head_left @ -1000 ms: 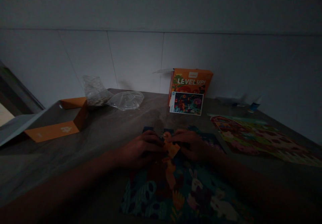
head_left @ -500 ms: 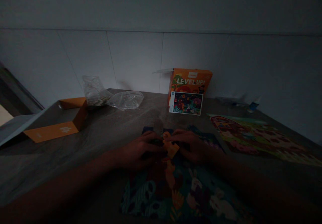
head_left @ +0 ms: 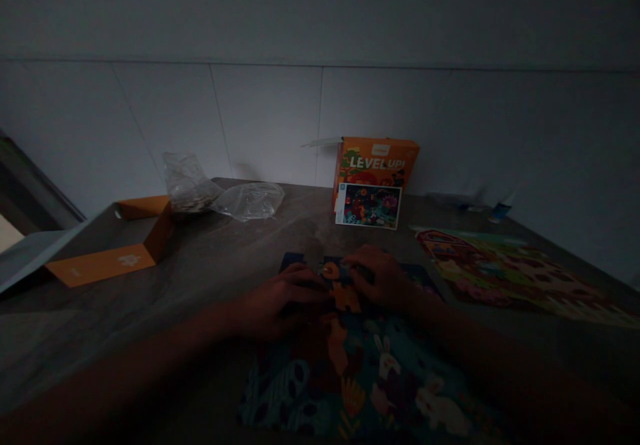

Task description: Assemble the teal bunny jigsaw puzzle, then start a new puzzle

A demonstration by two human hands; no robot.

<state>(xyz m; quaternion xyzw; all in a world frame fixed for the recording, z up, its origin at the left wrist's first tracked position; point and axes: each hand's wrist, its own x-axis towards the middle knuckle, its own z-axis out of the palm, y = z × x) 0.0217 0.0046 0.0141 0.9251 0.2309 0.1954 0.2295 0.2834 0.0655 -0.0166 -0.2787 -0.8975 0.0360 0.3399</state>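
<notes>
A partly joined jigsaw puzzle lies in front of me, dark teal with rabbits, leaves and an orange animal. At its upper middle is an orange puzzle piece, below a dark blue piece with an orange round shape. From the left, my left hand has its fingers closed at the pieces' left edge. My right hand curls its thumb and fingers at their right side, pinching there. Fingers hide part of the joints, and dim light blurs the contact.
An orange box stands open at left, beside a clear bag of pieces and a flat plastic bag. Behind the puzzle, a picture card leans on an upright orange box. Another puzzle lies right, near a small bottle.
The orange piece has turned more upright and shows more of itself. My right hand has shifted slightly up and its fingers have curled more; my left hand has barely moved.
</notes>
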